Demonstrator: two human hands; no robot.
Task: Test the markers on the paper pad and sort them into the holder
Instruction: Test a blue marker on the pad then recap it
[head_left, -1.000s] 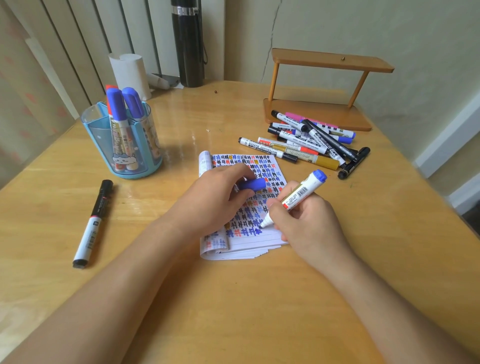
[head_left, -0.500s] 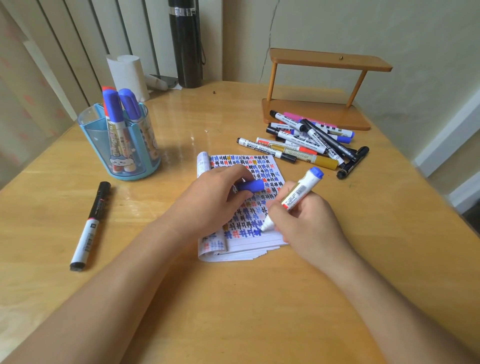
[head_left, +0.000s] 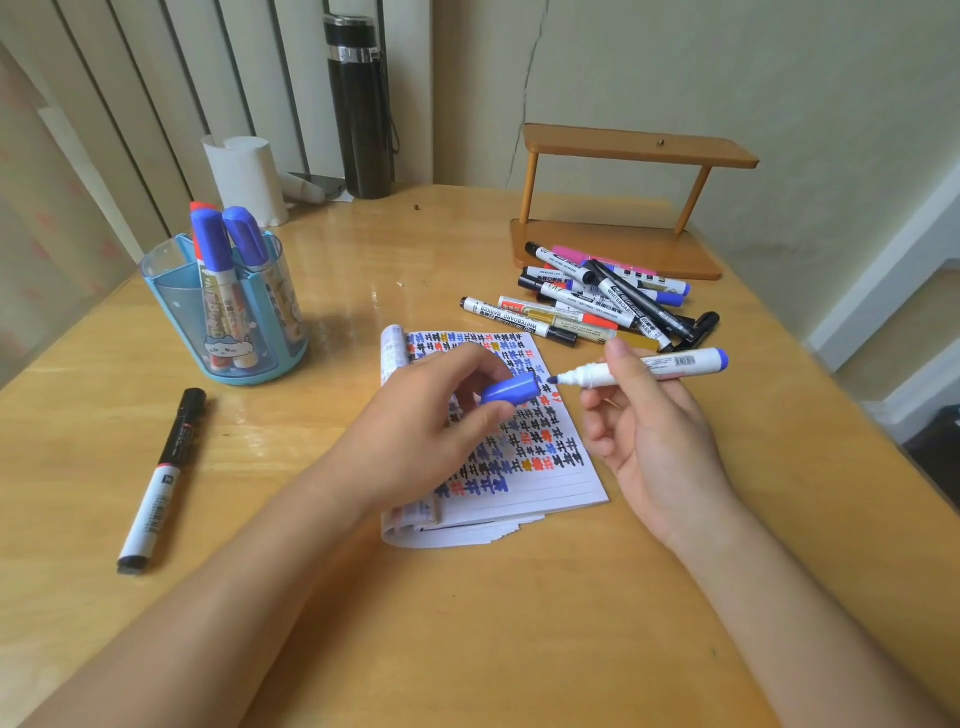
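Recapping comes next: the right hand (head_left: 649, 431) pinches the blue marker (head_left: 644, 368) level above the paper pad (head_left: 524, 488) on the worktop, tip facing the cap (head_left: 510, 389) clamped in the left hand (head_left: 431, 421). Align both axes, then press until seated.
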